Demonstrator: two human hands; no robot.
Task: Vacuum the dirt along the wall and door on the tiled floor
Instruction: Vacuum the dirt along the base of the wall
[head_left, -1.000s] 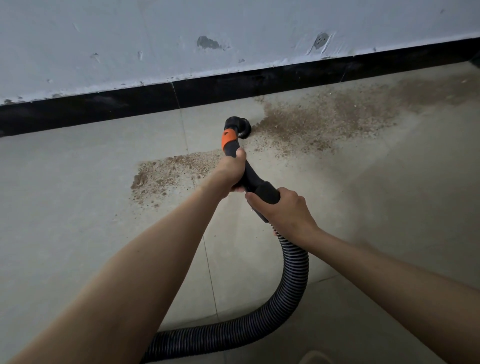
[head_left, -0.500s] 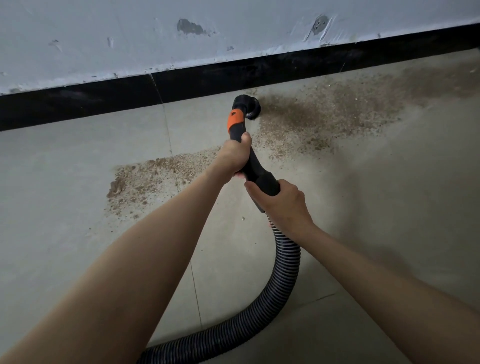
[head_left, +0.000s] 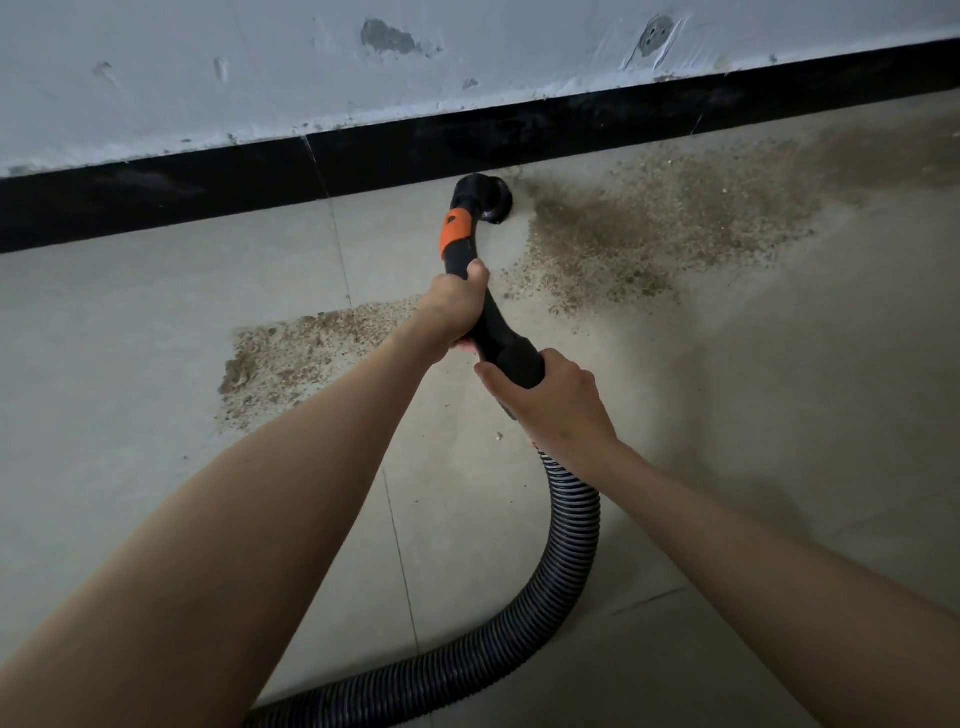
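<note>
The black curved plastic vacuum wand with an orange collar (head_left: 470, 260) runs from centre frame up toward the wall, and both hands grip it. The left hand (head_left: 451, 306) holds the wand just below the orange collar, fingers wrapped around the tube and thumb (head_left: 478, 270) lying along its upper side. The right hand (head_left: 553, 402) grips the thicker black cuff at the wand's lower end, fingers curled under it and thumb (head_left: 496, 375) across the near side; the two hands sit close together, apart by a short stretch of bare tube. The round black nozzle head (head_left: 485, 200) rests on the pale grey tiled floor (head_left: 130, 338), at the foot of the black skirting strip (head_left: 208, 182) that runs along the base of the scuffed white painted wall (head_left: 260, 67). The nozzle sits at the left edge of a broad spread of brown gritty dirt (head_left: 649, 228) extending rightward along the skirting. A second, smaller patch of brown dirt (head_left: 296, 353) lies on the floor left of the left wrist. The ribbed black flexible hose (head_left: 569, 540) leaves the cuff beneath the right wrist, loops downward and curves left toward the bottom edge of the frame.
</note>
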